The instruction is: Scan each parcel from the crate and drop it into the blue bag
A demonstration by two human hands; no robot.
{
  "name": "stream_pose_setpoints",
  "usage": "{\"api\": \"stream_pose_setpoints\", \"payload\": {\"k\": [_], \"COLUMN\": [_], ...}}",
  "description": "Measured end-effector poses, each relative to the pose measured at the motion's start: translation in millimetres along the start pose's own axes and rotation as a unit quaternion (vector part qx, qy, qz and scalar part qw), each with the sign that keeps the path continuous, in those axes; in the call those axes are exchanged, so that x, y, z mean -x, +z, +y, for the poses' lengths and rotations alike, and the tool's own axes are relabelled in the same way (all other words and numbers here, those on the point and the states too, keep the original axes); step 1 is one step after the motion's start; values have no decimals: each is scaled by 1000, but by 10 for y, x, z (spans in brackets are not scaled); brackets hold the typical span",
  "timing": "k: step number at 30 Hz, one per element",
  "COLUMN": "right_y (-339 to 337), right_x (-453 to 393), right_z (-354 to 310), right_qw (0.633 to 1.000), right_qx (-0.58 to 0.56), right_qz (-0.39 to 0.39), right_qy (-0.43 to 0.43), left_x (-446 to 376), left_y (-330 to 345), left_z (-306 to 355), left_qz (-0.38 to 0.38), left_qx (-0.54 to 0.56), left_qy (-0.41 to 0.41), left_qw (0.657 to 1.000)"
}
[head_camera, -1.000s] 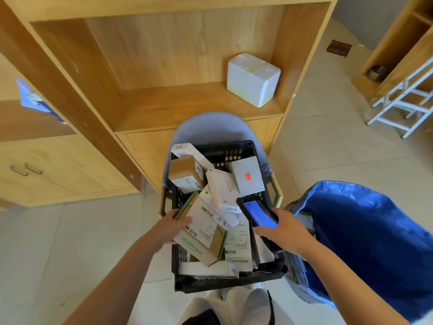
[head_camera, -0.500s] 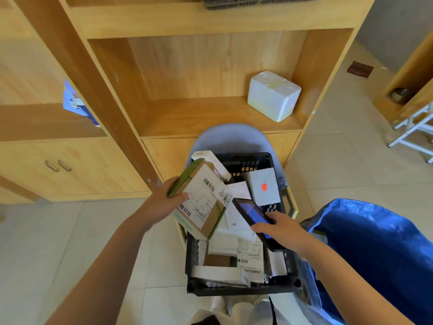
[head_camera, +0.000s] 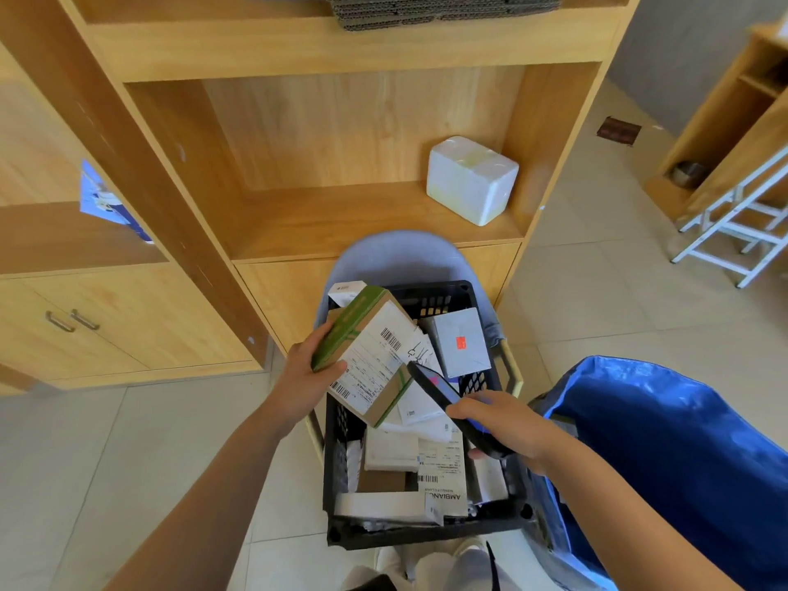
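Left hand [head_camera: 308,373] of mine grips a brown cardboard parcel with a green edge and a white barcode label [head_camera: 370,360], thumb curled over its near side, holding it tilted above the far left part of the black plastic crate [head_camera: 426,533]. My right hand [head_camera: 505,422] is wrapped around a black handheld scanner with a lit blue screen [head_camera: 443,398], whose far end points up toward the parcel's label and sits just beside the parcel's lower right corner. Under both hands the crate holds a jumble of other parcels: white boxes, a grey envelope with a red sticker [head_camera: 462,341], and a flat pack printed with dark letters [head_camera: 443,484]. A blue woven bag [head_camera: 682,454] stands open at my right, touching the crate's side. Beyond the crate, a pale blue chair back [head_camera: 392,258] rises in front of a light wooden shelf unit [head_camera: 341,223], where a white foam box [head_camera: 471,179] rests on the right of the shelf. A white metal stepladder [head_camera: 733,223] stands on the tiled floor, far right.
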State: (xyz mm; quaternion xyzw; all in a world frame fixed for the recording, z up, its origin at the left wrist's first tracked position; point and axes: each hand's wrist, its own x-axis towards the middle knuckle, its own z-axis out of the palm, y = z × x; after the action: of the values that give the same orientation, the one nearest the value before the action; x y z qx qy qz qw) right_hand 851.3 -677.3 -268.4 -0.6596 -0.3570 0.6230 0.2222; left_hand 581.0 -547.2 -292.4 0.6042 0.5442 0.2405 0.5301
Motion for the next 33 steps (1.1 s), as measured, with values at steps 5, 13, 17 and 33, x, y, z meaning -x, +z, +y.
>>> {"api": "stream_pose_setpoints", "payload": {"k": [5, 13, 17, 33], "right_y": [-29, -67, -88, -422], "right_x": [12, 23, 60, 436], "right_z": [25, 25, 69, 109], "right_qw": [1000, 1000, 999, 995], "right_qx": [-14, -19, -52, -96], "right_qz": [7, 4, 10, 37], "right_qy": [8, 19, 14, 15], "left_x": [-34, -62, -85, -321], "left_y": [44, 61, 57, 353], "left_z": [-10, 2, 33, 346], "left_qz": [-5, -11, -9, 39], "left_qx": [-5, -25, -40, -150], "left_qy": [17, 33, 40, 64], "left_qw": [1000, 999, 998, 986]}}
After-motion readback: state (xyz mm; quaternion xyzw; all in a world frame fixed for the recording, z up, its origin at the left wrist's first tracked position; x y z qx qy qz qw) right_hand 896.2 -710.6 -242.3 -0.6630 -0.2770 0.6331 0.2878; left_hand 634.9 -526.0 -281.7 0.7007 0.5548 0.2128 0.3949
